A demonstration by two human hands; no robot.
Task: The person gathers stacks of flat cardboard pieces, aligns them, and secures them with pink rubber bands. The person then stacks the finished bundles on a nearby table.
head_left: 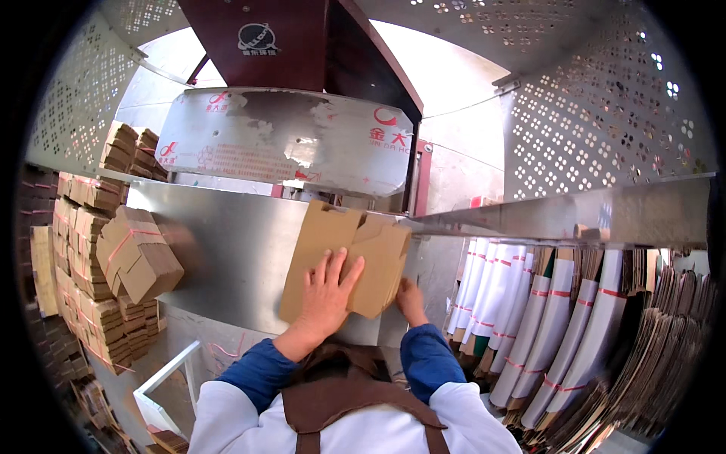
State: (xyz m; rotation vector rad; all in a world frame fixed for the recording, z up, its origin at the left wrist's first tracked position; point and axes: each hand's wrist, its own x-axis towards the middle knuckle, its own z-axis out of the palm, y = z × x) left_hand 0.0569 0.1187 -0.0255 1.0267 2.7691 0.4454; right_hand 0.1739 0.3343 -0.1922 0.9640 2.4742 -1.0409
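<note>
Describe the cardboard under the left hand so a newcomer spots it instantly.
Find the silver metal table mid-view. Towards its right end lies a tan cardboard piece, the left hand spread on it and the right hand by its right edge. Unlike the bundle by the table's left end, no red tie shows on it.

The space is bounded at the upper left and right by perforated metal panels [597, 113]. A maroon housing [299, 49] is set behind the metal desk [227, 250], on whose surface soft light is reflected. Pale floor [193, 329] is exposed at the lower left, where a white frame [156, 408] is placed.
</note>
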